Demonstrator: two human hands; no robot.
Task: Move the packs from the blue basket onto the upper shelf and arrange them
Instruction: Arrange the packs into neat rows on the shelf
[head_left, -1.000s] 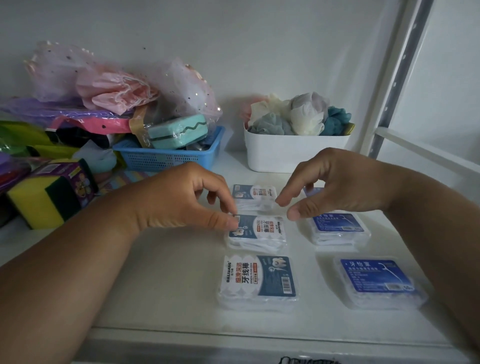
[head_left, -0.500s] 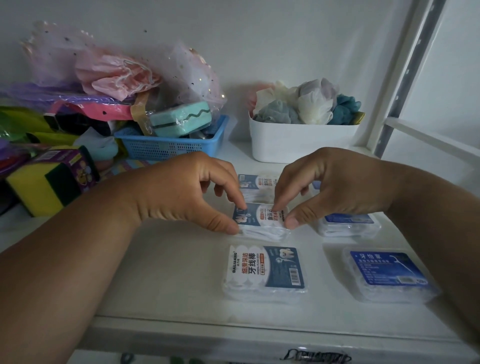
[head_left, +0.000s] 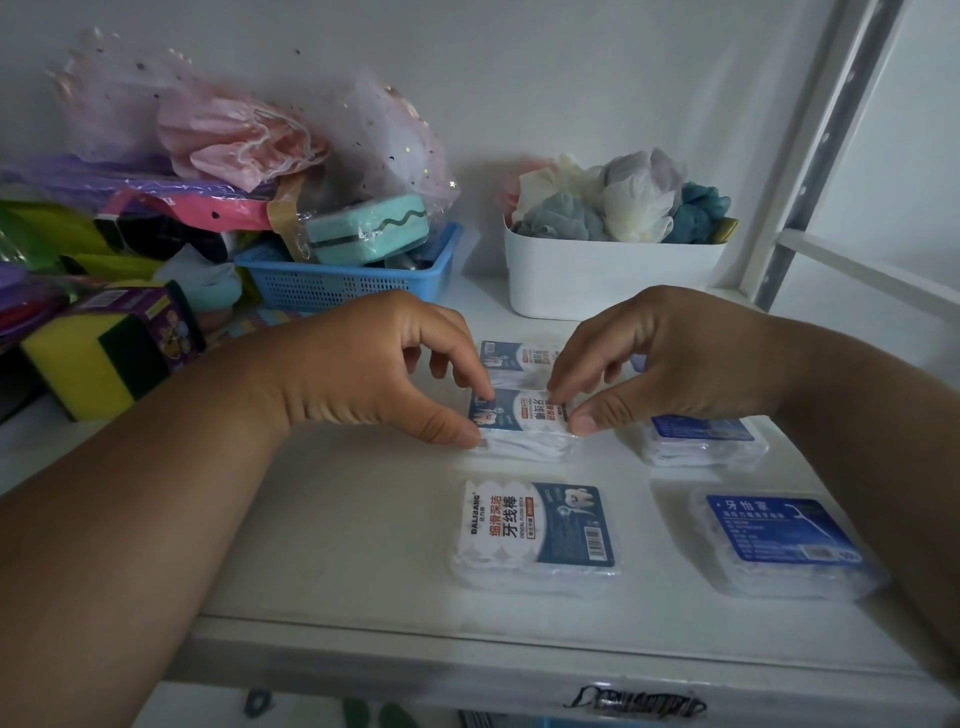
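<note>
Several clear dental floss packs lie on the white upper shelf (head_left: 332, 525) in two columns. My left hand (head_left: 374, 364) and my right hand (head_left: 654, 358) both pinch the middle pack (head_left: 519, 421) of the left column at its two ends. Behind it lies another pack (head_left: 514, 356), and in front of it a pack (head_left: 537, 530) with a white and dark blue label. To the right lie two packs with blue labels, one (head_left: 701, 441) partly under my right hand and one (head_left: 779, 540) near the front edge.
A blue basket (head_left: 343, 280) with a wrapped teal sponge stands at the back left, under pink netting and bags. A white tub (head_left: 613, 280) of bath puffs stands at the back right. A yellow-green sponge (head_left: 98, 358) lies left. A metal upright (head_left: 810, 171) stands on the right.
My right hand has come down onto the middle pack, so both hands hold it now. The view has shifted slightly.
</note>
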